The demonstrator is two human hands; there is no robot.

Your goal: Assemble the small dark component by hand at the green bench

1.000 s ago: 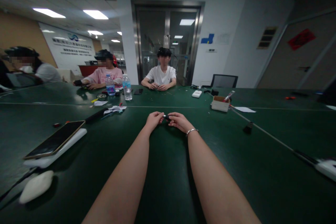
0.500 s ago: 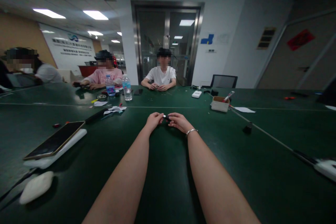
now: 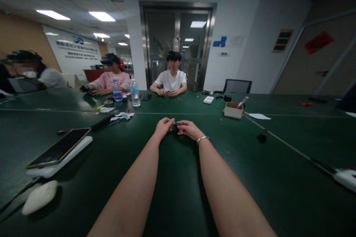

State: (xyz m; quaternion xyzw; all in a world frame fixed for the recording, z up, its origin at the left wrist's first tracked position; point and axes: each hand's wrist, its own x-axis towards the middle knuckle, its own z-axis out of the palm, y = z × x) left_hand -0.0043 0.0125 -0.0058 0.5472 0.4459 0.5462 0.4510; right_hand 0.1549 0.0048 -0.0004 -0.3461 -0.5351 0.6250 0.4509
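My left hand [image 3: 164,127] and my right hand [image 3: 190,129] meet over the dark green table [image 3: 178,170], both closed in a fingertip pinch. Between them is a small black object [image 3: 175,124] with a slight shine, too small to tell its kind. My left fingers hold its left end and my right fingers its right end. Parts of it are hidden by the fingertips. A silvery bracelet [image 3: 203,140] circles my right wrist.
On the left, a phone [image 3: 59,148] rests on a white slab, with a whitish rounded object [image 3: 40,197] nearer. Ahead stand water bottles [image 3: 135,94] and a small box [image 3: 233,111] holding a pen. A black block [image 3: 261,137] lies right. Several people sit across the table.
The small black object has turned slightly between my fingers; its bright silvery part shows less now. Both hands stay in nearly the same place.
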